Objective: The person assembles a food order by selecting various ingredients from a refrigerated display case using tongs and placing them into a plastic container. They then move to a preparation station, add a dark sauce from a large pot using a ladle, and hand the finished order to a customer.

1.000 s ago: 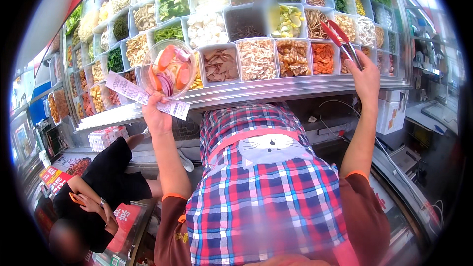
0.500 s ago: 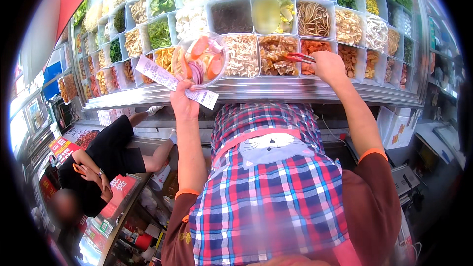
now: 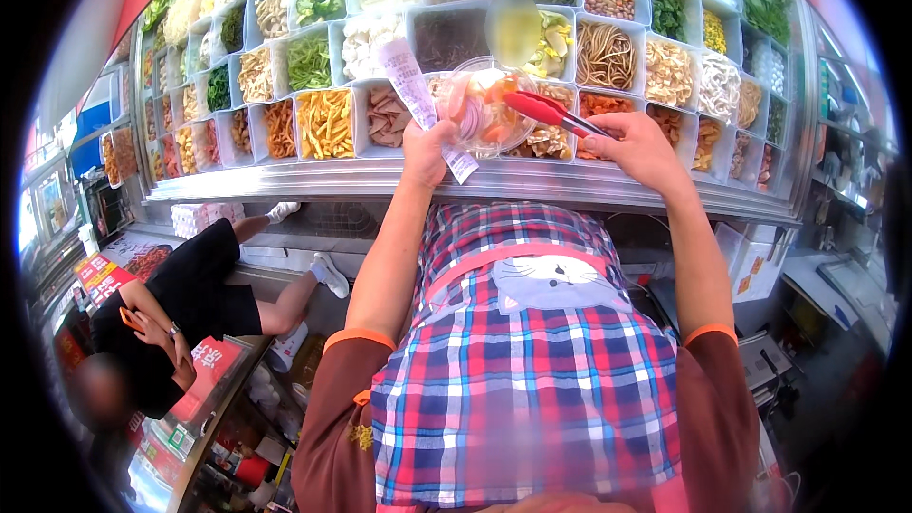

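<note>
The bowl (image 3: pixel 480 112) is clear plastic, round and shallow, held up in front of the trays and tilted so its open mouth faces the camera. Inside lie pale and orange slices of food, some pinkish, piled toward the lower part. A long white paper slip (image 3: pixel 416 100) with printed lines is pressed against the bowl's left rim, running upward past it and hanging a little below it, slightly slanted. The tongs (image 3: pixel 556 112) are red with slim arms, lying nearly level and pointing left, their tips just inside the bowl's right rim over the food.
</note>
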